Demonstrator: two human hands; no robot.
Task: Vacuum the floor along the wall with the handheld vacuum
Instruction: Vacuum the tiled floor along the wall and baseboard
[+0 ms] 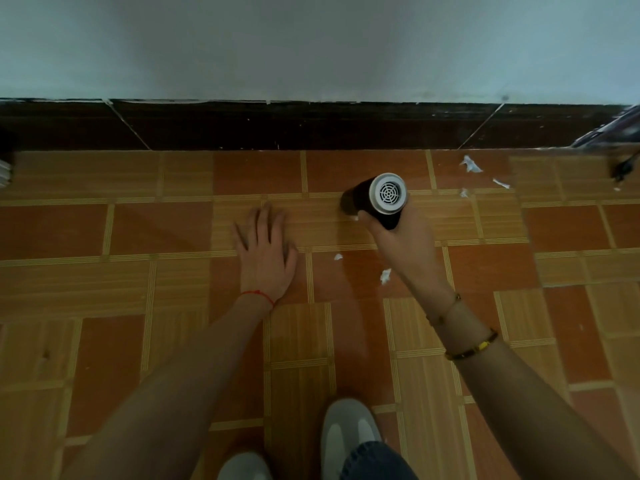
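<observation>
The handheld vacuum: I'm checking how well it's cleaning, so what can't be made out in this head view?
- handheld vacuum: nozzle end points away, hidden behind its body and right hand.
- paper scraps: too small to identify.
- Object at right edge: cut off, blurred.

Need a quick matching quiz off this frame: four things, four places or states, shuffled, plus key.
1. Black cylindrical handheld vacuum with white grille end
2. Left hand
3. White paper scraps
4. Dark brown skirting strip

A. Foot of the pale wall
B. Fingers spread, holding nothing
C. Scattered on the tiled floor
D. In the right hand's grip

Pairs: 1-D, 2-B, 3-C, 4-A
</observation>
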